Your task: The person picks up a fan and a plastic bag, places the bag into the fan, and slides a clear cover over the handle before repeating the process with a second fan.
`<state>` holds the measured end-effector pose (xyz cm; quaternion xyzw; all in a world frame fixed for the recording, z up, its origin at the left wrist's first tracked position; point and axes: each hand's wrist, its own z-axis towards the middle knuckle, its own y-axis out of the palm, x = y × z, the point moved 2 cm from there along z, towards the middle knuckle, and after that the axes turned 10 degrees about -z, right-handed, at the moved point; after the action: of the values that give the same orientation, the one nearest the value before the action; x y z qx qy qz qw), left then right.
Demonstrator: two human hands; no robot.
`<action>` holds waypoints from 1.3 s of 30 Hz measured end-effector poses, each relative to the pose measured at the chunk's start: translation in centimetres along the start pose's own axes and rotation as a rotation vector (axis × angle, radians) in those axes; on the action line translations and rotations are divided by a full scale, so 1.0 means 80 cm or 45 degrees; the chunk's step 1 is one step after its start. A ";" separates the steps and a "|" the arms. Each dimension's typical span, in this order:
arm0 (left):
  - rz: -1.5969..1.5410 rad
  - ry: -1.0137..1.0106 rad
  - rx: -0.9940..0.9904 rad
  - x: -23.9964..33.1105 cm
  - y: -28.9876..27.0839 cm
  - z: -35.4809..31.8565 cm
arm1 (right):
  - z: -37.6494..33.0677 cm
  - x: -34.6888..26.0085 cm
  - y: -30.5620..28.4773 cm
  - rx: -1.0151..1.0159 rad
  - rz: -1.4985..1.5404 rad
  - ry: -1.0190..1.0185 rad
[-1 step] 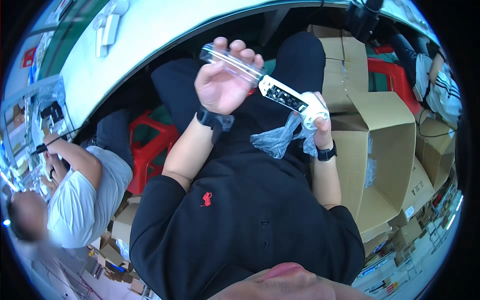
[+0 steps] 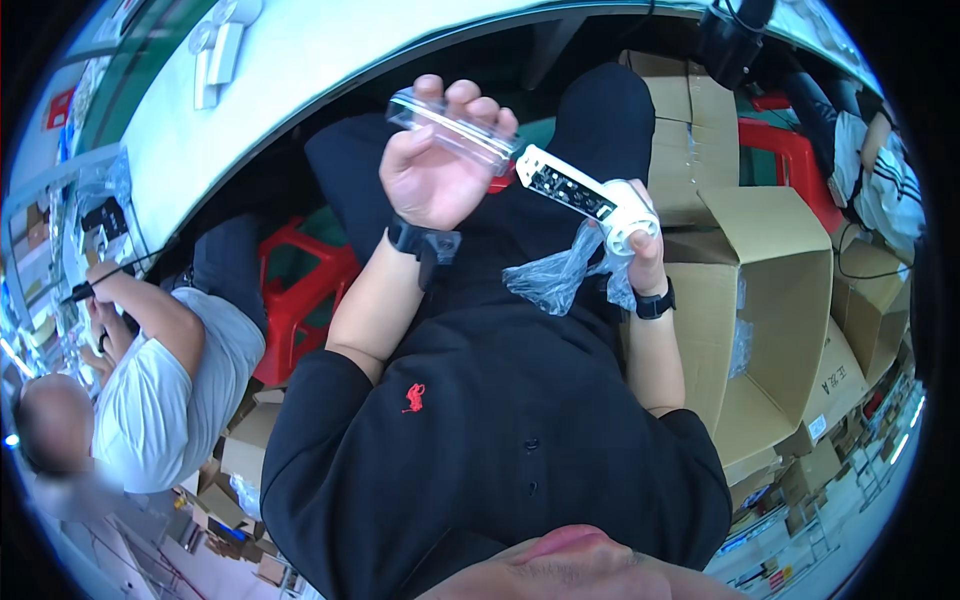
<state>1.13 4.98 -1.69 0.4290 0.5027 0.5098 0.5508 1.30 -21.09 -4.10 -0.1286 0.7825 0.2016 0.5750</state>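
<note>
White plastic handheld device with a knobbly round head and a flat, straight-edged stem [image 2: 578, 194], held in the air over the lap, off the curved near edge of the smooth white worktop [image 2: 310, 60]. A black circuit strip [image 2: 558, 185] lies along the stem. The right hand's [image 2: 647, 258] fingers close round the head. The left hand [image 2: 432, 182] curls its fingers round a glossy transparent hollow tube [image 2: 462, 133], its mouth at the stem's tip; whether the tip enters, I cannot tell. Crinkled clear film [image 2: 553, 278] hangs just beside the right hand.
</note>
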 end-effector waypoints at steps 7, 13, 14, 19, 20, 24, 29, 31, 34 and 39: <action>0.329 0.115 -0.142 0.030 0.022 -0.039 | 0.032 -0.035 0.024 -0.122 -0.463 -0.242; 0.271 0.076 -0.341 0.042 0.018 -0.030 | 0.038 -0.047 0.037 -0.198 -0.586 -0.388; 0.268 0.077 -0.337 0.040 0.017 -0.030 | 0.039 -0.046 0.039 -0.237 -0.581 -0.389; 0.699 -0.241 -0.362 0.001 0.011 -0.035 | 0.042 -0.039 0.042 -0.286 -0.586 -0.500; 0.914 -0.310 -0.349 -0.006 0.010 -0.038 | 0.043 -0.041 0.041 -0.282 -0.680 -0.635; 0.955 -0.617 -0.350 0.007 0.015 -0.033 | 0.039 -0.047 0.037 -0.240 -0.904 -0.943; 0.753 -0.959 -0.133 0.022 0.016 -0.047 | 0.028 -0.052 0.039 -0.081 -1.060 -1.114; 0.956 -1.064 -0.089 0.028 0.026 -0.043 | 0.027 -0.054 0.040 -0.033 -1.100 -1.145; 1.373 -1.270 0.008 0.031 0.035 -0.047 | 0.019 -0.063 0.041 -0.168 -1.123 -0.956; 1.242 -1.576 -0.026 0.012 0.019 -0.074 | 0.012 -0.071 0.042 -0.468 -1.266 -0.865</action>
<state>-4.95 5.89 -1.02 0.8019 -0.1451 0.3668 0.4487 2.37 -17.83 1.62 -0.5025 0.3552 0.0709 0.7850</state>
